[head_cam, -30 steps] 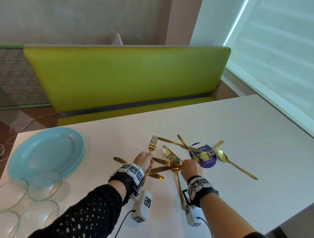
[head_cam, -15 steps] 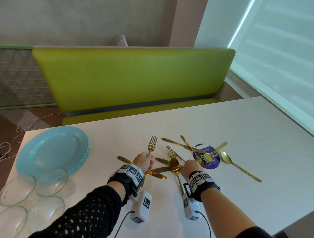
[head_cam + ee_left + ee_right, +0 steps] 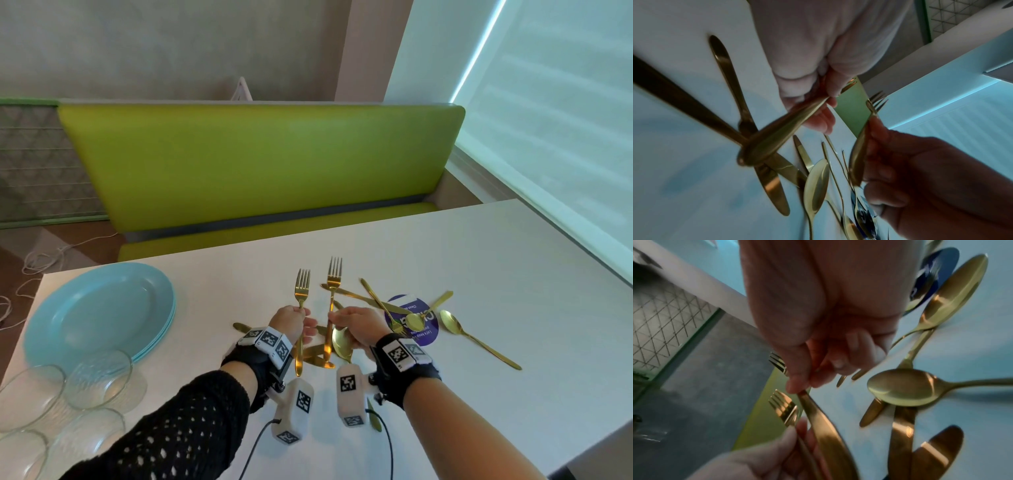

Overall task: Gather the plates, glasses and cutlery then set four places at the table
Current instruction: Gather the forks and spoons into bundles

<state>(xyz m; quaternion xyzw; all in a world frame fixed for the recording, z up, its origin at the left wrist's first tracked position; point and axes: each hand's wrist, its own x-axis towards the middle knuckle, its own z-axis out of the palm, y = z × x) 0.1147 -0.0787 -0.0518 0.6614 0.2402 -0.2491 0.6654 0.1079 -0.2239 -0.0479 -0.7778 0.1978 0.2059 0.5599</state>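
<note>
Left hand (image 3: 291,320) pinching one fork (image 3: 301,294), right hand (image 3: 356,325) pinching another fork (image 3: 334,284), both upright with tines toward 12 o'clock, above cutlery (image 3: 445,322) strewn toward 3 o'clock on tabletop (image 3: 479,257), nearer right hand.

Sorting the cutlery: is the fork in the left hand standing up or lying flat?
Upright. The left hand holds the fork by its handle, prongs pointing up, lifted off the table.

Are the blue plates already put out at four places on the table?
No, the blue plates sit in one stack at the left end of the table, next to the glass bowls.
</note>
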